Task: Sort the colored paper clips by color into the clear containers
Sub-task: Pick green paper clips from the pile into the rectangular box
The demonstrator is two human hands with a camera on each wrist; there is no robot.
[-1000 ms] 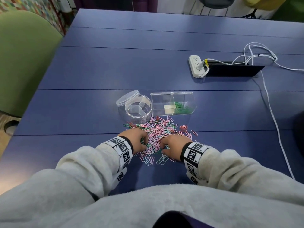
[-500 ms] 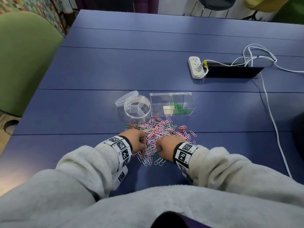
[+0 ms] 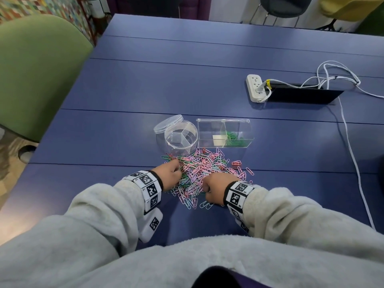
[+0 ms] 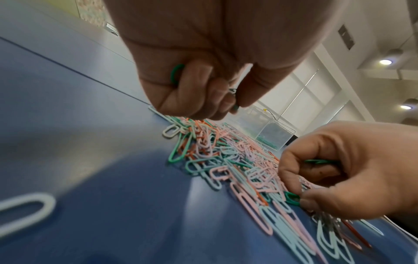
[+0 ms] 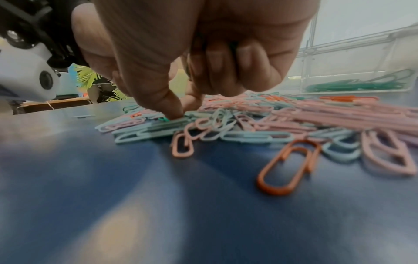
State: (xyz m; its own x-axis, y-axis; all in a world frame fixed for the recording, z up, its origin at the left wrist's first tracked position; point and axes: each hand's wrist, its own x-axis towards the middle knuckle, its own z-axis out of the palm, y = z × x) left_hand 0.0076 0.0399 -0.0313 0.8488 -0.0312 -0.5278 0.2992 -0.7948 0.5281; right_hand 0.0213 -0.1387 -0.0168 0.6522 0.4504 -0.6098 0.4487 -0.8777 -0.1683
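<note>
A heap of pink, pale blue, green and orange paper clips (image 3: pixel 204 170) lies on the blue table (image 3: pixel 187 84). My left hand (image 3: pixel 170 177) sits at the heap's left edge, its fingers curled round green clips (image 4: pixel 174 73). My right hand (image 3: pixel 216 185) is at the heap's near right; thumb and forefinger pinch a green clip (image 4: pixel 293 197) on the table, and more green clips (image 4: pixel 319 161) lie in its curled fingers. Behind the heap stand a round clear container (image 3: pixel 180 140) with dividers and a rectangular clear box (image 3: pixel 224 133) holding green clips (image 3: pixel 233 139).
The round container's lid (image 3: pixel 168 126) leans against it at the left. A white power strip (image 3: pixel 256 88) with white cables (image 3: pixel 351 150) lies at the far right beside a black slot (image 3: pixel 303 96). A green chair (image 3: pixel 35 73) stands left of the table.
My right hand has drawn left and nearer along the heap's near side. The left hand has stayed at the heap's left edge.
</note>
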